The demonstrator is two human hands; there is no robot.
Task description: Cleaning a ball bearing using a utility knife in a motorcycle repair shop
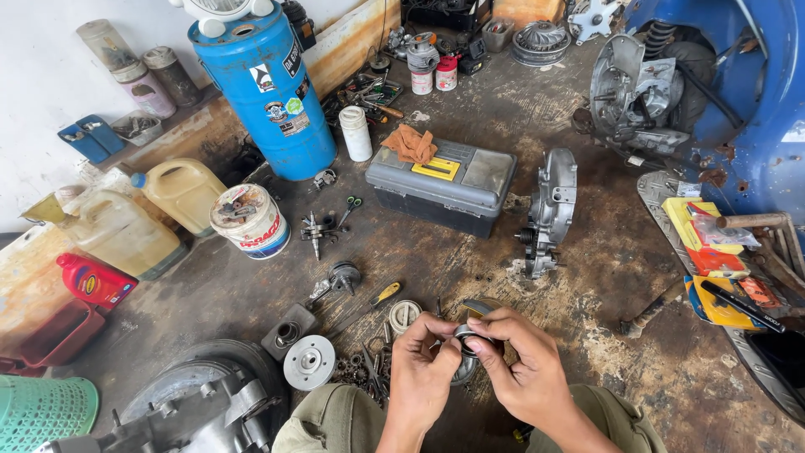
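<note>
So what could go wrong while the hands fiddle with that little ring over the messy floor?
1. The ring is pinched only by fingertips of the left hand and right hand; if it slips, it might get lost among the nuts scattered below.
2. The floor looks greasy, so dirt could get on the ring.
3. A screwdriver lies close by the knees; it could get kicked or knelt on.

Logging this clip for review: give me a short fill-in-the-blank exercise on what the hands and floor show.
1. Both hands, left hand and right hand, hold a small round metal ____.
2. An orange rag lies on the grey ____.
3. The tall drum is ____ in colour.

Missing words: ring; toolbox; blue
</note>
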